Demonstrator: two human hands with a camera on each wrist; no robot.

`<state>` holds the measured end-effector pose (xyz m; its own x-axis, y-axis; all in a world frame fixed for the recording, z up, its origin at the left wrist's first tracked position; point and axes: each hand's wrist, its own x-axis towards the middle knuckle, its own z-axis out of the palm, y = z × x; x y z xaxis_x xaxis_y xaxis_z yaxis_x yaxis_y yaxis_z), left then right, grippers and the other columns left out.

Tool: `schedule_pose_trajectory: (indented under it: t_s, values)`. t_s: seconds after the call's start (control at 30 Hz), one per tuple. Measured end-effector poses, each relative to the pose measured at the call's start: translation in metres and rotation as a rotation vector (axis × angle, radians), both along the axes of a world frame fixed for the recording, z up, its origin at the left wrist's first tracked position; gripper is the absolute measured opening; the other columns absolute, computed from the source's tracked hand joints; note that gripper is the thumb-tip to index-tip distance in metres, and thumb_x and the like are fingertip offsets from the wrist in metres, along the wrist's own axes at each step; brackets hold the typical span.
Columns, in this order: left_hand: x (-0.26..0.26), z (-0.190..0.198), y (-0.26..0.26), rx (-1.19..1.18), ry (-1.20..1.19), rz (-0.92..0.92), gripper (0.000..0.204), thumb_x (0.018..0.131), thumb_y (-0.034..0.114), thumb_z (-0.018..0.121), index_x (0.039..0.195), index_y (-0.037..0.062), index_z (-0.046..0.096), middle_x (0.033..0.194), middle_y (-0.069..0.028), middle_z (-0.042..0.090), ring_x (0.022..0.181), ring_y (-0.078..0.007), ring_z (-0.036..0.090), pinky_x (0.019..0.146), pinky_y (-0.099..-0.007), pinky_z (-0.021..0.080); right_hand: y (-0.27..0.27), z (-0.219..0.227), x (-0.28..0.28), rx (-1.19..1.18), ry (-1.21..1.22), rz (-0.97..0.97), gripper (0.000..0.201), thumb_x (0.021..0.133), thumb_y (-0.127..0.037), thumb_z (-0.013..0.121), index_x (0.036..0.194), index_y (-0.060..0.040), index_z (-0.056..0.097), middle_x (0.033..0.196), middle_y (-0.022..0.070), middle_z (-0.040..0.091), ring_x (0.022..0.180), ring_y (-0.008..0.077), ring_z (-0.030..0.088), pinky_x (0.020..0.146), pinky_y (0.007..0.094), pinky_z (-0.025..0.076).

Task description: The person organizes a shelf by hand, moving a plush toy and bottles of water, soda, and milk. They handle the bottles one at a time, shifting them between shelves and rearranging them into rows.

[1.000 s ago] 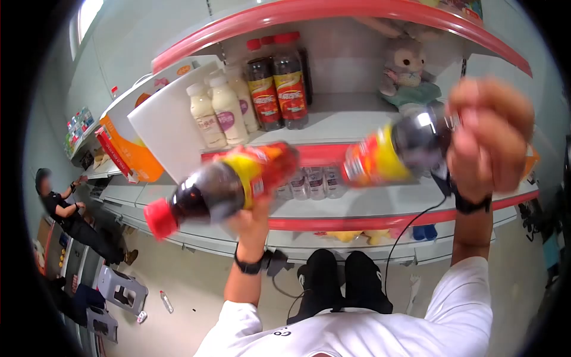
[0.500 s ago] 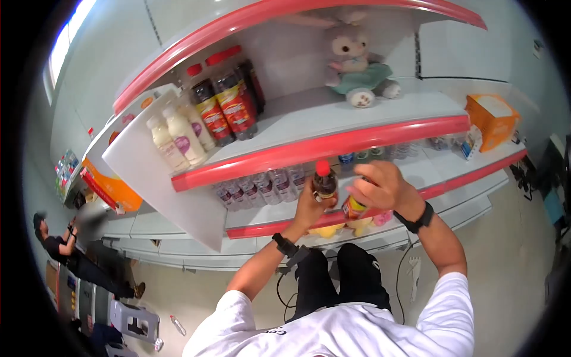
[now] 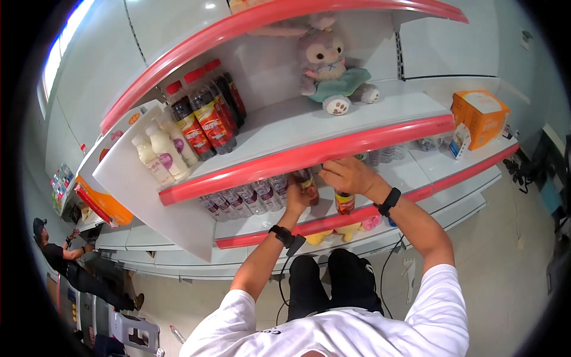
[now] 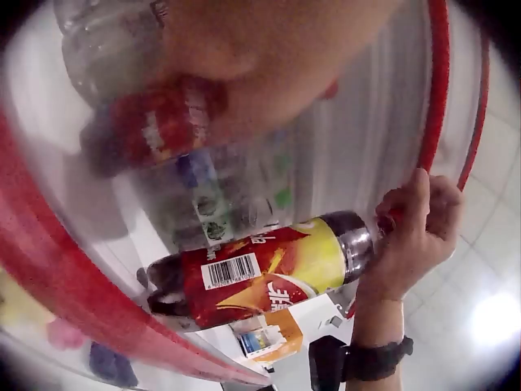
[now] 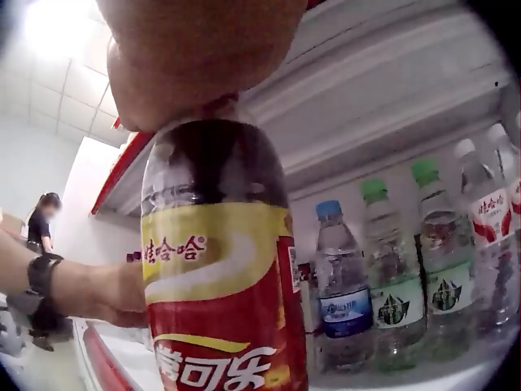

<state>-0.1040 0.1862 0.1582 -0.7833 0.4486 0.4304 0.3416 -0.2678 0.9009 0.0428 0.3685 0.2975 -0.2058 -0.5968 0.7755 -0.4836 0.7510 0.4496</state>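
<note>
At the lower shelf (image 3: 410,172), my left hand (image 3: 297,201) grips a cola bottle (image 3: 308,187), its top tucked beneath the red shelf edge. To the right of it, my right hand (image 3: 351,178) holds a second cola bottle (image 3: 344,203) by its neck from above. That second bottle's yellow and red label (image 5: 216,269) faces the right wrist camera, while the hand covers its cap. In the left wrist view the left hand (image 4: 277,57) hides much of its own bottle (image 4: 155,122), whose red label shows beside clear water bottles.
Several water bottles (image 3: 256,196) stand left of my hands; blue- and green-capped bottles (image 5: 391,285) stand behind. The upper shelf's red edge (image 3: 321,150) overhangs. Above are cola bottles (image 3: 205,116), milky bottles (image 3: 162,152) and a plush toy (image 3: 330,71). An orange box (image 3: 480,119) sits right.
Both cola bottles came down from in front of the upper shelf to the lower one. The left bottle turned from tilted to upright and moved farther in. The head view shifted right.
</note>
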Motion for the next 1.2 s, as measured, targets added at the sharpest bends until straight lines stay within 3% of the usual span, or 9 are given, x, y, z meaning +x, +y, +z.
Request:
schedule_pose_trajectory:
  t_s: [0.17, 0.23, 0.27, 0.37, 0.4, 0.6, 0.8, 1.0, 1.2]
  values:
    - [-0.002, 0.000, -0.006, 0.068, -0.082, -0.008, 0.062, 0.081, -0.006, 0.070, 0.135, -0.0039, 0.041, 0.122, -0.0173, 0.064, 0.113, -0.0297, 0.064, 0.095, -0.0400, 0.051, -0.002, -0.016, -0.002, -0.212, -0.003, 0.060, 0.017, 0.074, -0.003, 0.075, 0.087, -0.0061, 0.063, 0.091, 0.0063, 0.061, 0.076, 0.0245, 0.062, 0.069, 0.0369, 0.051]
    - [0.029, 0.036, -0.013, -0.368, 0.310, 0.251, 0.065, 0.080, -0.007, 0.069, 0.137, -0.0050, 0.039, 0.123, -0.0190, 0.063, 0.116, -0.0314, 0.063, 0.097, -0.0392, 0.050, -0.003, -0.030, 0.002, -0.388, -0.060, 0.064, 0.022, 0.072, 0.001, 0.075, 0.091, -0.0042, 0.063, 0.097, 0.0094, 0.062, 0.083, 0.0289, 0.063, 0.075, 0.0389, 0.051]
    - [-0.005, -0.002, -0.011, -0.294, 0.285, 0.187, 0.069, 0.080, -0.005, 0.070, 0.140, -0.0044, 0.037, 0.131, -0.0228, 0.056, 0.124, -0.0335, 0.057, 0.101, -0.0387, 0.047, -0.005, -0.037, 0.003, -0.486, -0.102, 0.075, 0.027, 0.072, 0.002, 0.075, 0.095, -0.0028, 0.064, 0.101, 0.0118, 0.062, 0.087, 0.0314, 0.063, 0.079, 0.0397, 0.052]
    - [0.041, 0.046, -0.013, -0.215, 0.425, 0.341, 0.072, 0.081, -0.003, 0.070, 0.143, -0.0038, 0.034, 0.133, -0.0247, 0.054, 0.126, -0.0345, 0.055, 0.104, -0.0395, 0.044, -0.014, -0.047, 0.005, -0.748, -0.051, 0.030, 0.043, 0.073, 0.000, 0.076, 0.112, 0.0008, 0.058, 0.106, 0.0169, 0.062, 0.098, 0.0367, 0.062, 0.090, 0.0410, 0.050]
    - [0.039, 0.042, -0.016, -0.257, 0.578, 0.411, 0.078, 0.078, -0.003, 0.071, 0.144, -0.0036, 0.031, 0.136, -0.0301, 0.050, 0.125, -0.0450, 0.052, 0.105, -0.0464, 0.044, -0.015, -0.049, 0.005, -0.832, -0.004, -0.004, 0.050, 0.074, -0.002, 0.077, 0.119, 0.0018, 0.055, 0.106, 0.0183, 0.061, 0.100, 0.0380, 0.061, 0.094, 0.0413, 0.048]
    - [0.082, 0.013, -0.053, -0.306, 0.410, 0.288, 0.085, 0.079, -0.004, 0.073, 0.151, 0.0016, 0.028, 0.152, -0.0194, 0.037, 0.141, -0.0339, 0.039, 0.112, -0.0456, 0.040, -0.012, -0.085, 0.013, -1.273, -0.553, 0.109, 0.068, 0.075, -0.010, 0.082, 0.131, -0.0003, 0.044, 0.110, 0.0159, 0.061, 0.099, 0.0255, 0.063, 0.088, 0.0370, 0.052]
    - [0.106, -0.033, -0.087, -0.535, 0.385, 0.214, 0.079, 0.078, 0.001, 0.072, 0.148, 0.0016, 0.034, 0.148, -0.0228, 0.040, 0.142, -0.0420, 0.035, 0.118, -0.0481, 0.032, -0.006, -0.127, -0.007, -1.436, -0.744, 0.315, 0.060, 0.076, -0.010, 0.083, 0.125, -0.0028, 0.049, 0.106, 0.0075, 0.063, 0.096, 0.0176, 0.062, 0.086, 0.0325, 0.052]
    - [0.098, -0.047, -0.075, -0.868, 0.752, 0.329, 0.067, 0.078, 0.004, 0.070, 0.140, 0.0019, 0.047, 0.143, -0.0228, 0.044, 0.138, -0.0451, 0.037, 0.116, -0.0515, 0.032, -0.012, -0.124, -0.048, -1.601, -0.854, 0.229, 0.059, 0.077, -0.007, 0.083, 0.126, -0.0017, 0.050, 0.114, 0.0082, 0.063, 0.100, 0.0162, 0.061, 0.088, 0.0322, 0.051]
    - [0.085, -0.039, -0.049, -0.933, 0.723, 0.234, 0.068, 0.078, 0.011, 0.071, 0.141, 0.0027, 0.047, 0.136, -0.0233, 0.050, 0.128, -0.0427, 0.048, 0.109, -0.0525, 0.038, -0.034, -0.123, -0.088, -1.374, -0.691, 0.372, 0.071, 0.076, -0.006, 0.084, 0.133, -0.0009, 0.044, 0.124, 0.0126, 0.060, 0.110, 0.0204, 0.060, 0.095, 0.0350, 0.050]
